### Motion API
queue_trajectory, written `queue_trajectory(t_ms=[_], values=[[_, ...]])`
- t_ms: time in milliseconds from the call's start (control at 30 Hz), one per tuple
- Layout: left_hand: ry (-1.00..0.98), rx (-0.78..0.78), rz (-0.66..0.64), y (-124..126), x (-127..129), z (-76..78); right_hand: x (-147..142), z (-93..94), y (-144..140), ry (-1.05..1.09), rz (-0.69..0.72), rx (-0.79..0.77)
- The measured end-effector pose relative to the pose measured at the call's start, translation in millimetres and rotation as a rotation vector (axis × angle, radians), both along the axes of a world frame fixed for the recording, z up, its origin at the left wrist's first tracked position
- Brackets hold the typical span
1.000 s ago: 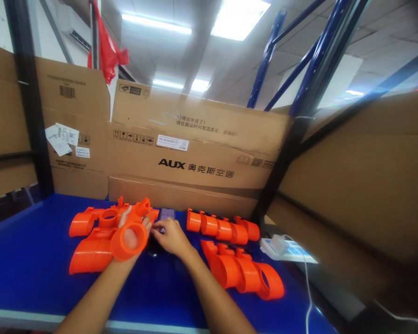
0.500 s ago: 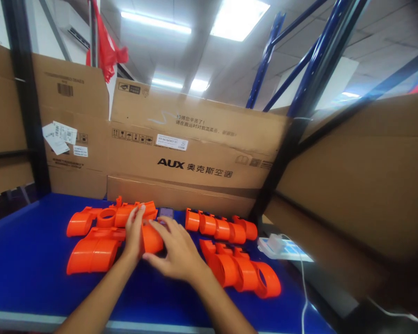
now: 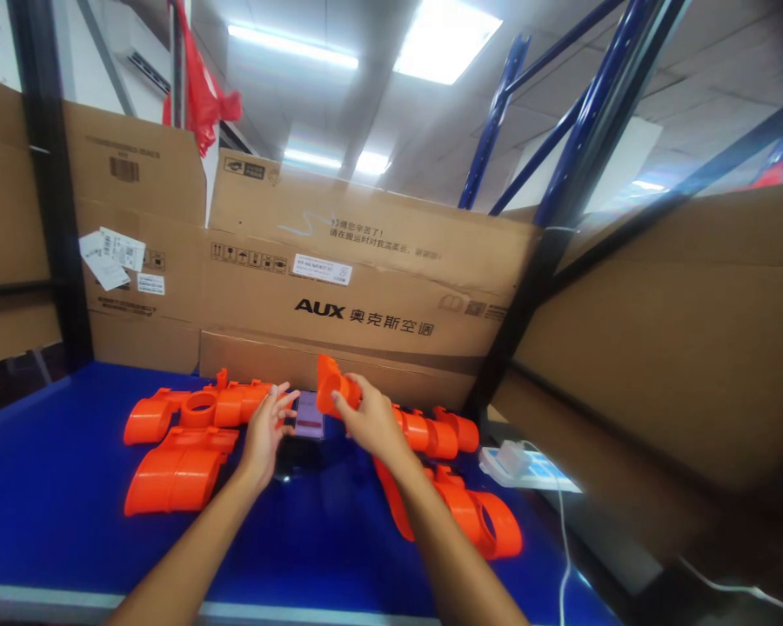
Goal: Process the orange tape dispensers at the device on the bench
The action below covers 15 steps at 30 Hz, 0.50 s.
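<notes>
R hand (image 3: pixel 373 419) has thumb & fingers clamped on an orange part (image 3: pixel 328 387), gripping its R side; L hand (image 3: pixel 264 435) has nothing in it, fingers apart & slightly curled. Just changed: ½ sec ago both hands were on the part, lower & nearer mid table; now L is off it, and R alone has it farther R & higher. Prob. means the two-handed handling is over for the moment & it's a one-hand hold. Part is held up nr the back of the table (image 3: pixel 300 556), btwn the phone (image 3: pixel 310 416) and the R back row (image 3: pixel 440 435), w/ cardboard (image 3: pixel 365 269) behind. Looks like smooth, bright plastic: short tube, round mouth twd camera, flared piece sticking up at top L; R side hidden by fingers, so can't tell full shape. L hand is just beside the phone, nr the R end of the L back group (image 3: pixel 200 406); touching or not, can't tell. Smth dark (image 3: pixel 291 465) sits below the phone, too unclear to ID. Farther out: L front pc (image 3: pixel 170 474) twd the near side, R front row (image 3: pixel 479 513) partly behind the R forearm, then a white pwr strip (image 3: pixel 532 469) w/ cord at far R.
</notes>
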<state>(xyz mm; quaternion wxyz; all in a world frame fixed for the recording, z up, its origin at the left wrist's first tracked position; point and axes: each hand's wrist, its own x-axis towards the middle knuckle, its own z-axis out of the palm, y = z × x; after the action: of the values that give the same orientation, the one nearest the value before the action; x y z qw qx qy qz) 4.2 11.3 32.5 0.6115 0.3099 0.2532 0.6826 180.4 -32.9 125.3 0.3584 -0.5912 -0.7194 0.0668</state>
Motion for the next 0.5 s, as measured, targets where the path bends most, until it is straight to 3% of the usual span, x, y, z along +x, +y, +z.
queue_trajectory(t_ms=[100, 167, 500], values=[[0.033, -0.029, 0.018, 1.9, -0.8, -3.1, 12.5, 12.5, 23.1, -0.140, -0.113, -0.244], [0.046, -0.032, 0.020, 3.2, -0.4, -4.9, 11.8, 14.0, 35.6, -0.236, -0.139, -0.327], [0.099, -0.011, 0.007, 6.3, 2.2, -9.3, -12.6, -10.1, 71.8, -0.414, -0.245, -0.357]])
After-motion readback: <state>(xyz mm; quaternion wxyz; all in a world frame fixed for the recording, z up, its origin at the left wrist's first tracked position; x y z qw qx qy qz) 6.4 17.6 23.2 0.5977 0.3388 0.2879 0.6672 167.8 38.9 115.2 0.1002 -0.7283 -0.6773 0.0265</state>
